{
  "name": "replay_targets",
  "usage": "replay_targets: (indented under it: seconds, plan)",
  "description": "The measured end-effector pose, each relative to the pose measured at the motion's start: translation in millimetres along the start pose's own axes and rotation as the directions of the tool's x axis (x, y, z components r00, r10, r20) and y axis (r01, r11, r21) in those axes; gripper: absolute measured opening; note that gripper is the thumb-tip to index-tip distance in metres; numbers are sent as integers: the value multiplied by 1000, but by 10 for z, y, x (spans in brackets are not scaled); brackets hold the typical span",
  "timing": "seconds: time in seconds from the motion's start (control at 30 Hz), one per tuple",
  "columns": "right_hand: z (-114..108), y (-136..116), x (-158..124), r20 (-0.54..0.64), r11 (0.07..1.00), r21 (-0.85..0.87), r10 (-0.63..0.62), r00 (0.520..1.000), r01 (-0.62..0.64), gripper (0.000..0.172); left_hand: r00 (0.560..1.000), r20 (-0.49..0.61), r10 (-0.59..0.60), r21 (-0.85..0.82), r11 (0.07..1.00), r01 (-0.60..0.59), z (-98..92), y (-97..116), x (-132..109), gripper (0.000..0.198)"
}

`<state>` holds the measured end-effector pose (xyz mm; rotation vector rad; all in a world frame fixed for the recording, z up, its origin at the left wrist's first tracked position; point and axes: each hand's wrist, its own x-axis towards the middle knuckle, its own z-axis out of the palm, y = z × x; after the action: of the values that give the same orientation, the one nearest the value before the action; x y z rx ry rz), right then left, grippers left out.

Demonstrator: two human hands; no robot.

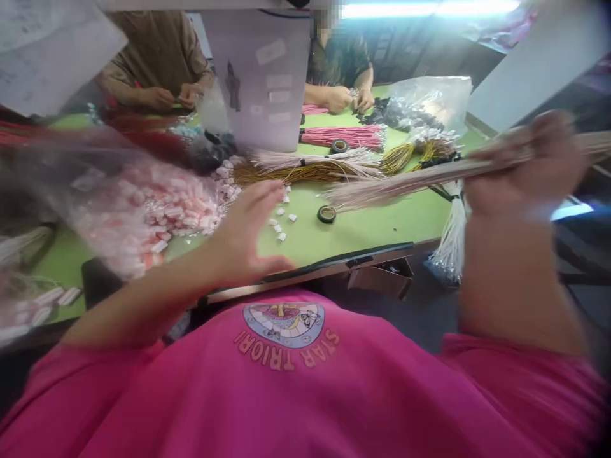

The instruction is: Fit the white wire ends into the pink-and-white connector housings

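My right hand (529,159), raised at the right, is closed around a long bundle of pale wires (405,184). The bundle's loose ends fan out leftward over the table. Above the near part of the table, my left hand (248,229) is empty, with thumb and fingers apart. Just right of its fingers lie several small white connectors (281,222). A roll of black tape (327,214) sits on the green tabletop (382,222), below the wire ends. Beyond it are a tied bundle of white wires (315,159) and brown-yellow wires (296,173).
A plastic bag of pink and white connectors (162,203) spreads at the left. A lilac partition (262,76) stands mid-table. Across it, two people work with their hands. Pink wires (338,137) and a second tape roll (339,146) lie behind. White wires (451,235) hang off the right edge.
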<state>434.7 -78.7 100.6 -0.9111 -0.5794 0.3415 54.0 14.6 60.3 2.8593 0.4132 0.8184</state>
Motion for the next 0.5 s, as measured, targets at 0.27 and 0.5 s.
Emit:
replay_targets:
  seconds: [0.27, 0.5]
  plan:
    - [792, 577, -1631, 178, 807, 364, 430, 885, -465, 13, 901, 344, -265, 208, 957, 203, 445, 316, -72, 47]
    - [147, 1299, -1732, 30, 350, -257, 935, 354, -901, 22, 698, 610, -375, 189, 924, 331, 720, -120, -714, 21]
